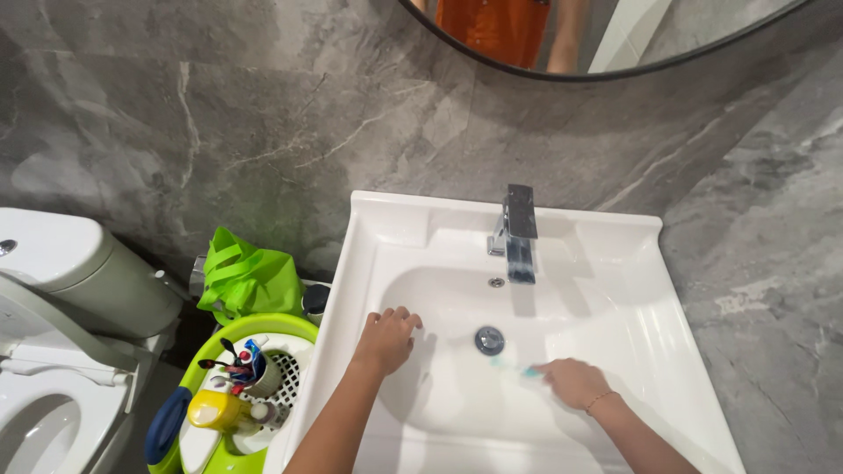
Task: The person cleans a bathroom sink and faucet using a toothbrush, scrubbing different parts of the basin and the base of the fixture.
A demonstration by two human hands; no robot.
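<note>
A white rectangular sink [615, 263] with a chrome tap [518, 233] and a round drain [489, 340] fills the middle. My left hand [386, 338] rests flat on the inner left slope of the basin, fingers bent, holding nothing. My right hand [572, 382] is lower right in the basin, closed on a small light-blue brush [514, 366] whose blurred end reaches toward the drain. A thin bracelet sits on the right wrist.
A white toilet [61, 307] stands at the left. Between it and the sink are a green bag [246, 276] and a green-and-white basket [255, 329] with a cup of toothbrushes [250, 364] and a yellow bottle [211, 408]. A round mirror [606, 35] hangs on the grey marble wall.
</note>
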